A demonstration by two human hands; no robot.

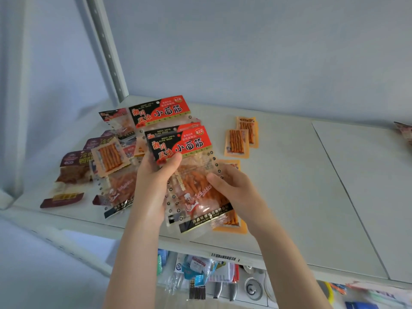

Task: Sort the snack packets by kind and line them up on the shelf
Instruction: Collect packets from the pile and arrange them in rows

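My left hand (153, 186) grips a fanned stack of red-and-black headed snack packets (189, 157) above the white shelf (289, 175), thumb across the front packet's label. My right hand (231, 188) holds the same front packet by its right edge. More packets of that kind (120, 190) lie on the shelf to the left. Two small orange packets (237, 142) lie side by side to the right, and another orange packet (231, 224) shows from under the held stack. Dark maroon packets (69, 175) lie at the far left, with a small orange packet (110, 159) on top.
A shelf upright (107, 47) rises at the back left. Another packet's edge (404, 132) shows at the far right. A seam (347, 186) crosses the shelf board on the right. Below the shelf lies a lower level with assorted goods (207, 277).
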